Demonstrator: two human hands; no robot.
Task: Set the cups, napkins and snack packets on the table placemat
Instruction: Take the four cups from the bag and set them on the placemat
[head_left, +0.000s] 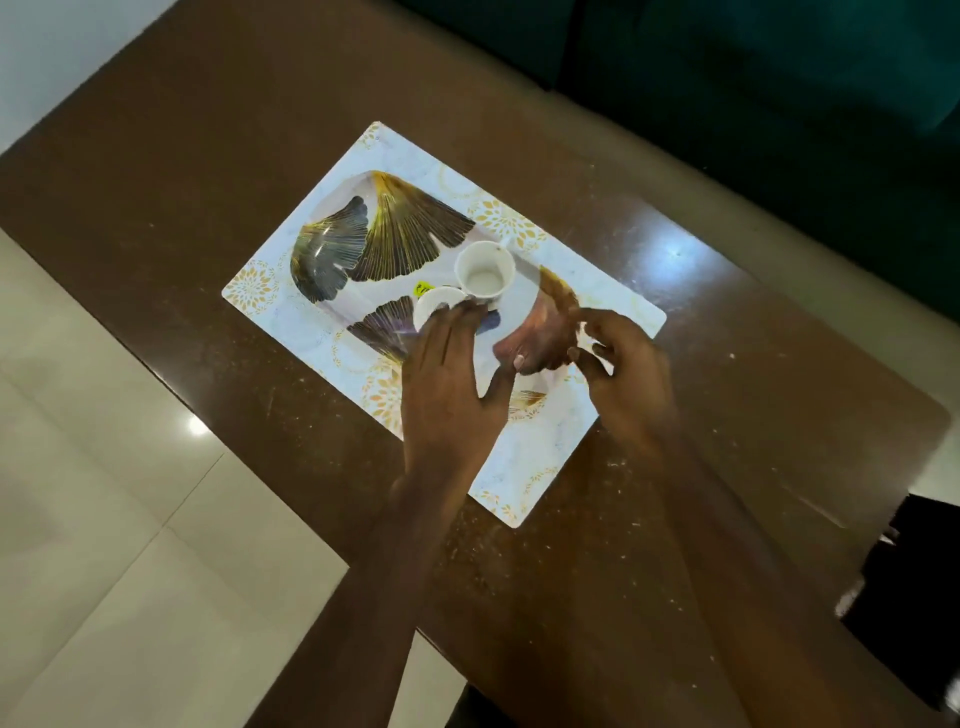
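- The brown worktop (208, 218) fills most of my view, scuffed and glossy, with pale floor tiles (104, 519) off its near-left edge and something dark green (779, 78) beyond its far side.
- The placemat (524, 467) lies at an angle in the middle of the worktop, white with a pale gold border; large dark and gold leaf shapes sit on it. I cannot tell whether they are printed on the mat or belong to a shallow tray resting on it.
- My left hand (447, 384) reaches out flat and spread, fingers extended. The fingertips touch the near rim of the smaller cup, but nothing is gripped.
- My right hand (623, 374) hovers over the mat's right part with the fingers loosely curled and parted; it is blurred, and I see nothing in it.
- The upright cup (485, 271) stands near the mat's centre, white and empty, its mouth open to me.
- The smaller cup (439, 306) sits touching it on the near-left side, partly hidden under my fingers.
- A tiny yellow sticker (423, 287) shows just beside the two cups.
- I judge the cups step to be about done: both are on the mat. No napkins or snack packets are in view, so they are still to come. Next I would need to let go without nudging the cups, then find those items and fetch them.
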